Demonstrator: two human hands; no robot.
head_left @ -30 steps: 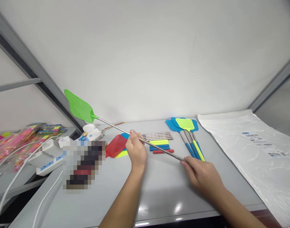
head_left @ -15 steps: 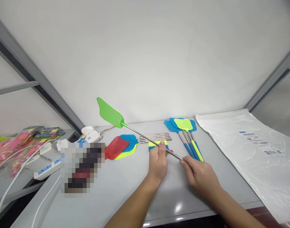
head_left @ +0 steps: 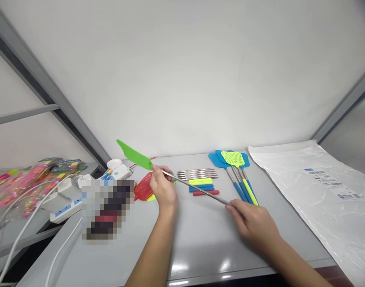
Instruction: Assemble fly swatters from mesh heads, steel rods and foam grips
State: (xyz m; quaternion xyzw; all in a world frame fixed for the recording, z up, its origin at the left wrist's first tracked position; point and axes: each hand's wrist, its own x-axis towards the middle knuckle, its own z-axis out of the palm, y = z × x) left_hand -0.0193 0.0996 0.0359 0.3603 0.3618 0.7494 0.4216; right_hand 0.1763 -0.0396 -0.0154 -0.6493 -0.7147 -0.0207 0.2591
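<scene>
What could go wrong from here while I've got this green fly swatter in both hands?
Your left hand grips near the head and your right hand the far end, so pushing off-line might bend the thin metal shaft. The fly swatter crosses above loose colored handle sleeves; dipping it might set them rolling. Its head points toward the power strip side, so a wide swing could knock the plugs.

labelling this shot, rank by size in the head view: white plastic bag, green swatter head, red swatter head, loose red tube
1. White plastic bag
2. Unsure between green swatter head, seen tilted, and red swatter head, partly behind the left hand
3. Loose red tube
</scene>
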